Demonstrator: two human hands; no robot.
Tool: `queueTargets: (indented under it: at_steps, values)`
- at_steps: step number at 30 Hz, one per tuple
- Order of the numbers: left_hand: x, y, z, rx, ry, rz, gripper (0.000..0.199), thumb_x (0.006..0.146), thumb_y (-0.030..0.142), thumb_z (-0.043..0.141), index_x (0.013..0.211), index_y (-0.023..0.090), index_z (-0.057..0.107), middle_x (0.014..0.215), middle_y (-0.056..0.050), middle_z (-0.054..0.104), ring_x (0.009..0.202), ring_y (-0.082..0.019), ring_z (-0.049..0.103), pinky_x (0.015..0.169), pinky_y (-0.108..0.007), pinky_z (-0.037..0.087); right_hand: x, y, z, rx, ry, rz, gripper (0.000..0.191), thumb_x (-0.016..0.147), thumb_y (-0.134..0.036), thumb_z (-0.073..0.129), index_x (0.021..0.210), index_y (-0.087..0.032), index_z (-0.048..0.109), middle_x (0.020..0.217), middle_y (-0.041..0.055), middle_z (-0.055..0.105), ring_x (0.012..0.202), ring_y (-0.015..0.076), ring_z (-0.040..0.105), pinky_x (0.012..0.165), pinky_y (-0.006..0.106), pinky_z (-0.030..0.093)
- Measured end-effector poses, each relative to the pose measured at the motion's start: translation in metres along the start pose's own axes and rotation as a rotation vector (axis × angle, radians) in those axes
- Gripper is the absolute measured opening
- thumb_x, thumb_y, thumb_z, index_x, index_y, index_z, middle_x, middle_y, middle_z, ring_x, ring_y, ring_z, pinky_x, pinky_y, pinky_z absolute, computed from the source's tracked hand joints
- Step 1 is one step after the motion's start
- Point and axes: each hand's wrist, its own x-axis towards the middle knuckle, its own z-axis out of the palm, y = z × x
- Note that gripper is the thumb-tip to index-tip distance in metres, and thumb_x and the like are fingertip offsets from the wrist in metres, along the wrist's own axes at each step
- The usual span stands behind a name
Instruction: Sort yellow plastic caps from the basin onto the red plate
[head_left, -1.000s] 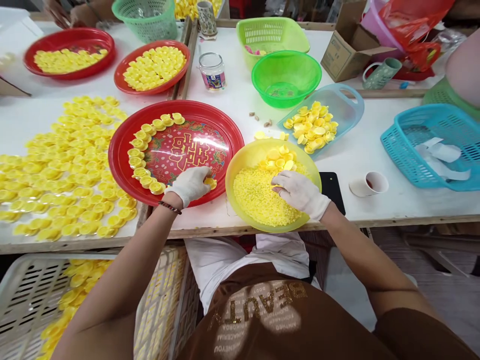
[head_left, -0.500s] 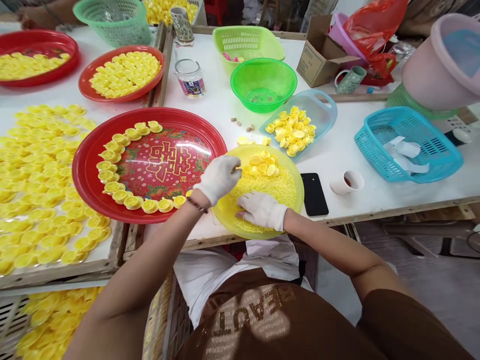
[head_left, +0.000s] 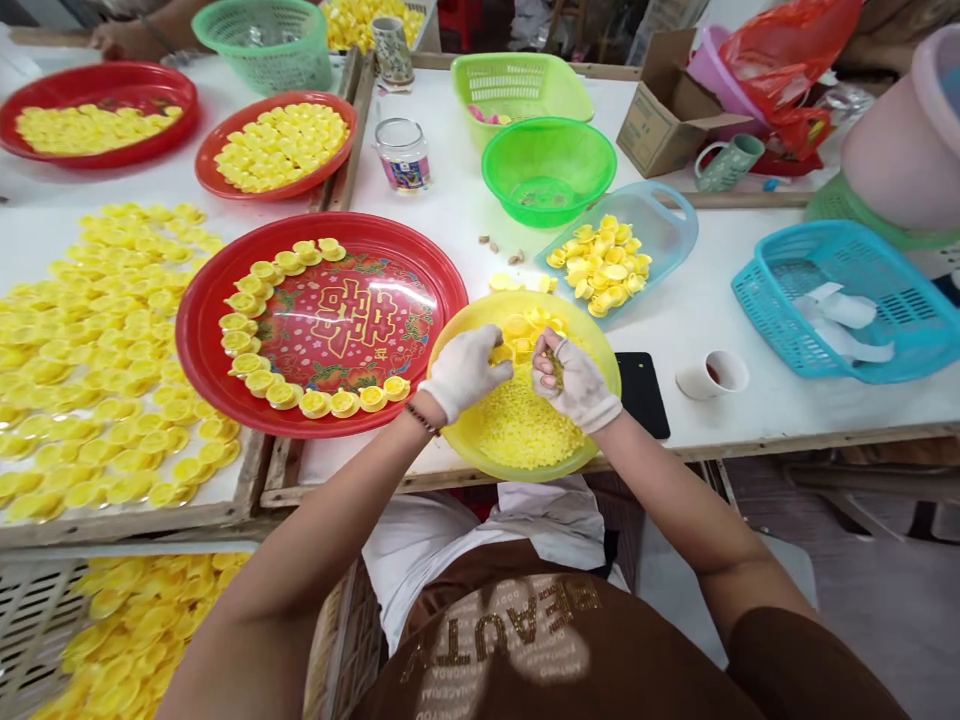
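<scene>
Above the pale yellow bowl (head_left: 611,400), both my gloved hands work close together. My left hand (head_left: 466,372) is closed, with a small yellow plastic cup-shaped piece (head_left: 500,352) pinched in its fingers, partly hidden. My right hand (head_left: 576,385) is curled, fingers up, around some yellow pellets that show between the fingers. Loose yellow pellets (head_left: 525,425) fill the bowl's near part, and several cup pieces (head_left: 529,322) lie at its far side. Left of the bowl, a red tray (head_left: 202,330) bears a curved row of yellow cup pieces (head_left: 285,394).
A blue scoop-like tray (head_left: 671,235) holds more cup pieces. Behind it stand a green bowl (head_left: 547,200) and a glass jar (head_left: 403,155). A phone (head_left: 646,395), a paper cup (head_left: 712,375) and a blue basket (head_left: 847,350) are on the right. Yellow pieces (head_left: 112,360) cover the left table.
My right hand has risen out of the pellets and turned fingers up, with some in its grasp. My left hand has lowered slightly beside it. The view has shifted a little left.
</scene>
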Motion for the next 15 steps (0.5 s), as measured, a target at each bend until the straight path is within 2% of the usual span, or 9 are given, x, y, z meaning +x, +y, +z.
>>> queueTargets:
  at_steps: [3,6,11,15]
  values:
    - [-0.021,-0.001,0.006,-0.128,-0.068,0.079,0.03,0.085,0.032,0.063,0.11,0.016,0.066,0.096,-0.008,0.074,0.085,-0.024,0.07,0.08,-0.034,0.054,0.004,-0.002,0.012,-0.001,0.047,-0.139,0.047,0.085,-0.06,0.074,0.076,-0.021,0.048,0.054,-0.0101,0.04,0.039,0.0035,0.032,0.038,0.018,0.02]
    - [-0.032,0.001,0.016,-0.124,-0.127,0.125,0.03,0.083,0.027,0.062,0.11,0.015,0.067,0.1,-0.01,0.074,0.091,-0.026,0.07,0.085,-0.037,0.055,0.009,0.003,0.025,-0.012,0.065,-0.276,0.048,0.086,-0.06,0.072,0.073,-0.022,0.047,0.055,-0.0096,0.04,0.04,0.0038,0.034,0.039,0.019,0.022]
    - [-0.033,0.004,0.026,-0.093,-0.119,0.078,0.027,0.08,0.021,0.062,0.106,0.015,0.067,0.11,-0.013,0.073,0.103,-0.029,0.07,0.093,-0.039,0.054,0.014,0.018,0.035,-0.072,0.054,-0.474,0.048,0.089,-0.062,0.069,0.073,-0.023,0.046,0.06,-0.0071,0.043,0.047,0.0073,0.046,0.045,0.023,0.037]
    - [-0.03,0.004,0.026,-0.105,-0.104,0.041,0.028,0.075,0.019,0.064,0.103,0.016,0.065,0.107,-0.012,0.073,0.1,-0.029,0.07,0.093,-0.04,0.054,0.012,0.023,0.033,-0.103,0.051,-0.511,0.049,0.089,-0.066,0.066,0.074,-0.023,0.046,0.064,-0.0063,0.043,0.051,0.009,0.05,0.048,0.025,0.041]
